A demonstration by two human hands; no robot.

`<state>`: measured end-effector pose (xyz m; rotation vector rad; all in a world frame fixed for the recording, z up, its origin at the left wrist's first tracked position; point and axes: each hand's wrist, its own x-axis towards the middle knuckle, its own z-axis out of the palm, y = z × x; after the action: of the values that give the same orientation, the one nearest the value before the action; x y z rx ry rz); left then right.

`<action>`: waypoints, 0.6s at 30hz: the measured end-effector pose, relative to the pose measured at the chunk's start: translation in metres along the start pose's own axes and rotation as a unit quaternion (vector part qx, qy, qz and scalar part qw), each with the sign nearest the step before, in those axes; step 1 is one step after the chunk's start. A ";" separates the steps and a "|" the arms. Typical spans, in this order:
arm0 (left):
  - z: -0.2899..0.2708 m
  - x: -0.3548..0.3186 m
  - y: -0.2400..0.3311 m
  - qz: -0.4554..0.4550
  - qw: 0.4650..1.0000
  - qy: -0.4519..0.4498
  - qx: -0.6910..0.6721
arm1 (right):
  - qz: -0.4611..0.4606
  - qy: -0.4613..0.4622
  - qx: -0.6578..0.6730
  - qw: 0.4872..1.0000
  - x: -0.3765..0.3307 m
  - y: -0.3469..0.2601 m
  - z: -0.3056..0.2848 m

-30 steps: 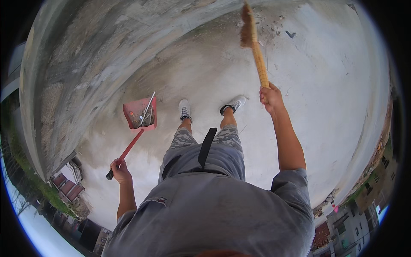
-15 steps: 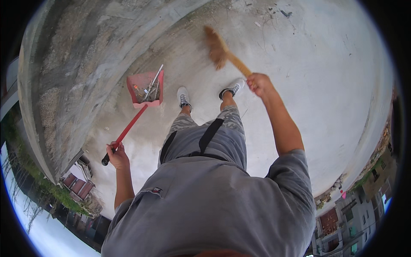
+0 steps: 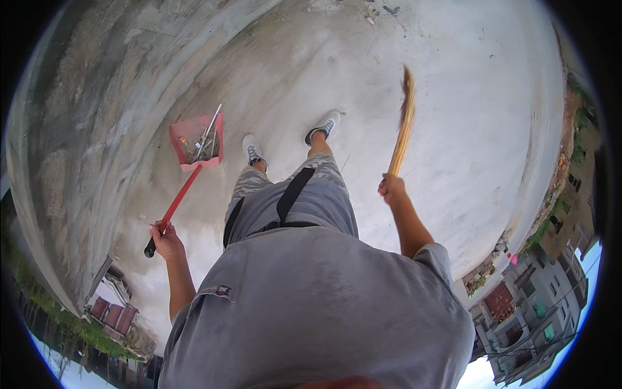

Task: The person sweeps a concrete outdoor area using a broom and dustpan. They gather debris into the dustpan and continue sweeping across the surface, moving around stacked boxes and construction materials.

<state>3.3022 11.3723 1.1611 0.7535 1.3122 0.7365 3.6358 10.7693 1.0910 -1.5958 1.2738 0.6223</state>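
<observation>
My left hand (image 3: pixel 166 241) is closed around the red handle of a dustpan (image 3: pixel 183 188), just above its black end. The pink pan lies ahead and to the left on the concrete, with grey debris (image 3: pixel 202 148), a whitish stick (image 3: pixel 212 123) and small orange bits in it. Out to the right, my right hand (image 3: pixel 391 187) grips the lower end of a straw broom (image 3: pixel 403 133). The broom points away from me, its brown bristles at the far end. I cannot tell whether the bristles touch the ground.
My shoes (image 3: pixel 253 148) stand on the concrete floor (image 3: pixel 453 129), right of the dustpan. A rough grey ledge or wall (image 3: pixel 97 110) curves along the left. Scattered scraps (image 3: pixel 391 10) lie far ahead. Buildings (image 3: pixel 538 311) show at the lower right.
The broom has swung rightward from ahead of my feet, and now stands nearly straight away from me. My left hand keeps its hold on the dustpan, and the whole view has shifted slightly.
</observation>
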 end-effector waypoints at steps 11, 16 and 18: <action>-0.086 0.050 0.004 -0.024 0.999 0.029 -0.006 | 0.328 -0.105 0.489 0.801 0.122 0.183 0.051; -0.125 0.029 0.014 0.009 0.995 0.095 -0.027 | 0.188 -0.183 0.489 0.832 0.076 0.000 0.177; -0.146 0.020 0.011 0.064 0.989 0.120 -0.047 | 0.189 -0.220 0.447 0.846 0.023 -0.085 0.205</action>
<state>3.1592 11.4041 1.1441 0.6926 1.4435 1.0114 3.7574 10.9427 1.0205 -0.3969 1.2462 0.4727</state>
